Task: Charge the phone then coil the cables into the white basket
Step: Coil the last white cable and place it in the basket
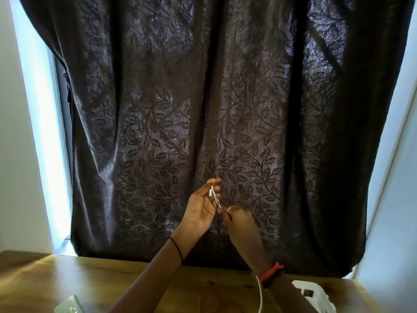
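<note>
Both hands are raised in front of a dark curtain. My left hand point(203, 204) is palm up and its curled fingers hold the end of a white cable point(214, 196). My right hand point(235, 216), with a ring on one finger, pinches the same cable just below. The cable hangs down behind my right forearm and shows again near the wrist point(260, 294). A white basket point(316, 294) sits on the wooden table point(67, 281) at the lower right, partly hidden by my right arm. A light object, possibly the phone point(70, 306), lies at the bottom left edge.
A dark curtain with a leaf pattern point(203, 109) fills the view behind the table. Bright window light shows along both sides of it. My right wrist wears a red and black band point(272, 274).
</note>
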Demonstrator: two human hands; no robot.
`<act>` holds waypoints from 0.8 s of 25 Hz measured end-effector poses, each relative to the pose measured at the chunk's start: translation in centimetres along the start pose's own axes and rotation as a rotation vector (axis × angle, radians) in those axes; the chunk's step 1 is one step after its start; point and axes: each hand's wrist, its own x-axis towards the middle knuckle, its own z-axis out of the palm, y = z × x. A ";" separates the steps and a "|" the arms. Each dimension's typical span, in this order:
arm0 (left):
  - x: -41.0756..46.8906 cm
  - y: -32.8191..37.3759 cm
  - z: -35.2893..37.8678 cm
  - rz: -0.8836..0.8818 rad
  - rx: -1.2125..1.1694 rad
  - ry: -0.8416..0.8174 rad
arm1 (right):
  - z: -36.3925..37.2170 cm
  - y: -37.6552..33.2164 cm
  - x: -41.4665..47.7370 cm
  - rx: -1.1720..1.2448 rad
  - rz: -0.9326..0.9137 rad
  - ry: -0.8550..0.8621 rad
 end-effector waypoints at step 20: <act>0.6 1.1 -0.9 0.522 1.923 -0.118 | -3.6 0.7 1.1 0.054 0.001 -0.021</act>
